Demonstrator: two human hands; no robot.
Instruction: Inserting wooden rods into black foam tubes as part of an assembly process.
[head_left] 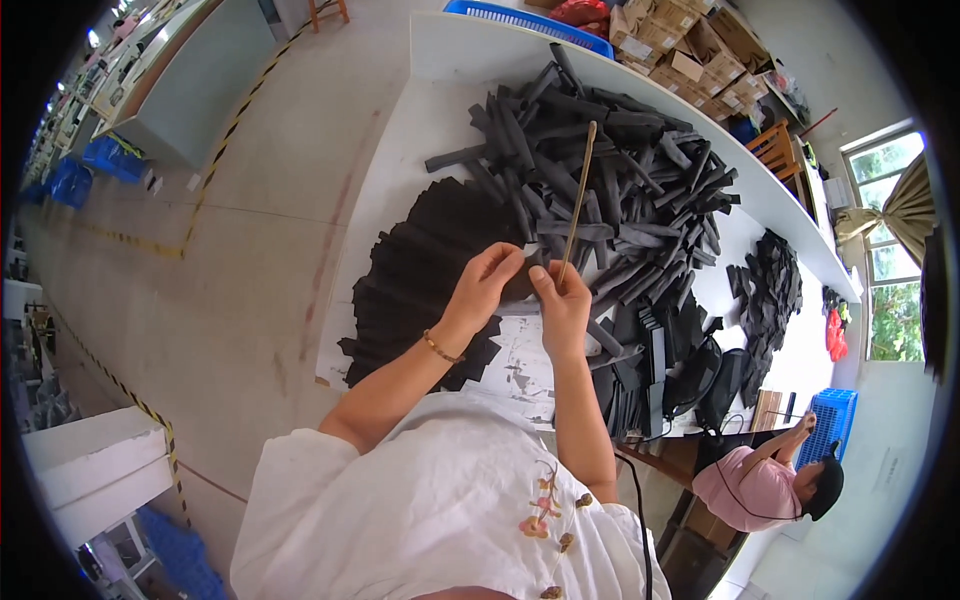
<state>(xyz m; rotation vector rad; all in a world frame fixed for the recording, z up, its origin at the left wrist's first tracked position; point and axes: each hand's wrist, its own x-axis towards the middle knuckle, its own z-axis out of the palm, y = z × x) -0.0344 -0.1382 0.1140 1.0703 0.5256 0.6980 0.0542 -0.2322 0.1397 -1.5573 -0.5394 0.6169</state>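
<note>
My right hand (565,305) is closed around a thin, tan-coloured rod (581,190), which points up and away over the pile. Close beside it on the left, my left hand (482,292) has thumb and fingers pinched together. A black fabric piece (520,286) spans the gap between the two hands; my left fingertips grip its edge, and the right thumb lies by its other end. Beyond the hands spreads a heap of dark grey tube-like strips (620,170). Left of them, flat black pieces (420,270) lie in overlapping rows, partly under my left forearm.
The white table (385,150) has a raised rim at the far side. Black bags (705,380) and another black pile (768,295) lie to the right. A blue basket (530,22) and cardboard boxes (690,50) stand beyond. Another person (765,480) works at lower right.
</note>
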